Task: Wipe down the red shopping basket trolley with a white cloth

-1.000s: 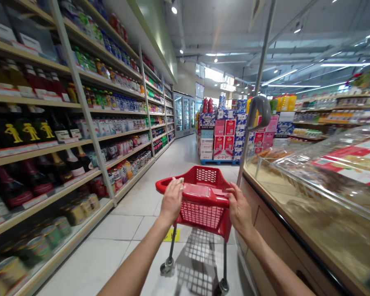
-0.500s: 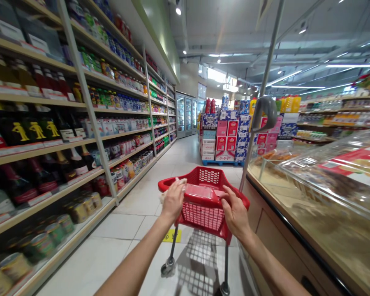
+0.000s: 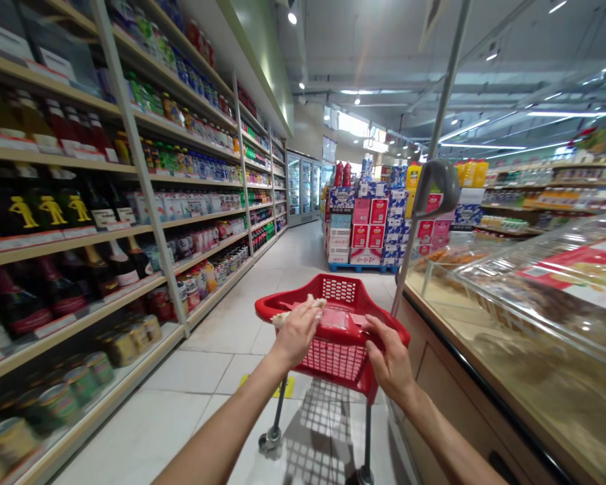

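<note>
A red plastic shopping cart (image 3: 336, 364) on grey legs stands right in front of me. My left hand (image 3: 299, 331) presses a crumpled whitish cloth (image 3: 283, 318) onto the left-middle of its handle, palm down. Part of that cloth shows past the fingertips and part beside the wrist side. At the handle's right end, my right hand (image 3: 391, 357) curls its fingers over the red rim. Between the two hands lies a pale pink panel (image 3: 337, 318) set in the handle.
Shelves of bottles and cans (image 3: 146, 229) line the left. A glass-topped counter (image 3: 505, 323) with a metal post (image 3: 414, 249) runs close on the right. Ahead, stacked boxes (image 3: 366, 232) stand on a blue pallet. A yellow floor sticker (image 3: 285, 386) lies below the cart.
My left hand has slid the cloth rightward along the handle, toward the pink panel. My right hand stays at the handle's right end with little movement.
</note>
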Action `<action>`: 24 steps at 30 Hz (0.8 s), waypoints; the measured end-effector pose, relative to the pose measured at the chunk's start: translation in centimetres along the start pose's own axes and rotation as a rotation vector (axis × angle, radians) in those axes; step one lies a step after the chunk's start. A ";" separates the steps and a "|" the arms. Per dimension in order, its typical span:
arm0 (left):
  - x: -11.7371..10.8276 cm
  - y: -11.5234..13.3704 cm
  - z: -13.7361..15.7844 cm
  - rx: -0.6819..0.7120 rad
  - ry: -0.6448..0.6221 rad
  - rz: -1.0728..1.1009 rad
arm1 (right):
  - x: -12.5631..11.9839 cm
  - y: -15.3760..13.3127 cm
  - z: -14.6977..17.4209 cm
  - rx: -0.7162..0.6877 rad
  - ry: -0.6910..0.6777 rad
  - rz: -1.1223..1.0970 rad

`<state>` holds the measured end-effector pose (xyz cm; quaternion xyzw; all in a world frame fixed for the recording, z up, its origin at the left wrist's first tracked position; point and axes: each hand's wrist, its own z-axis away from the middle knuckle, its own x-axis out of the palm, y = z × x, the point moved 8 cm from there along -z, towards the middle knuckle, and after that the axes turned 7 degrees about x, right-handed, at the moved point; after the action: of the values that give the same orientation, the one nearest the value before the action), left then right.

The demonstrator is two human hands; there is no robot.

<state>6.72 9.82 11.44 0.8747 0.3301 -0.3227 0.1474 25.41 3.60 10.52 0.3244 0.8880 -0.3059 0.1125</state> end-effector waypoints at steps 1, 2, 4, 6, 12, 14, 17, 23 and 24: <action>0.3 0.7 -0.2 0.037 -0.031 0.023 | -0.2 0.3 0.0 0.003 -0.005 -0.014; 0.2 0.6 -0.2 0.033 -0.043 0.026 | -0.4 0.5 0.0 0.006 -0.015 -0.028; -1.1 -1.7 0.1 -0.083 -0.003 -0.019 | -0.8 0.8 0.1 0.008 -0.034 -0.051; -2.5 -4.2 0.7 -0.219 0.066 -0.077 | -1.1 1.0 0.2 0.005 -0.038 -0.057; 1.0 3.5 -1.6 -0.047 0.008 -0.013 | -1.3 2.5 0.4 0.085 -0.017 -0.127; 2.7 7.3 -2.8 0.097 -0.048 0.043 | -1.2 3.1 0.4 0.120 -0.032 -0.170; 2.6 6.5 -3.5 0.043 -0.053 0.030 | -1.3 3.7 0.5 0.156 -0.037 -0.207; 1.1 3.6 -2.7 -0.121 0.014 -0.033 | -1.4 3.6 0.6 0.160 -0.004 -0.211; 1.7 5.1 -2.8 -0.056 -0.001 -0.021 | -1.4 3.6 0.6 0.158 0.002 -0.208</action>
<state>12.47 8.16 12.66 0.8667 0.3481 -0.3151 0.1685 28.77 4.70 8.90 0.2386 0.8902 -0.3845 0.0532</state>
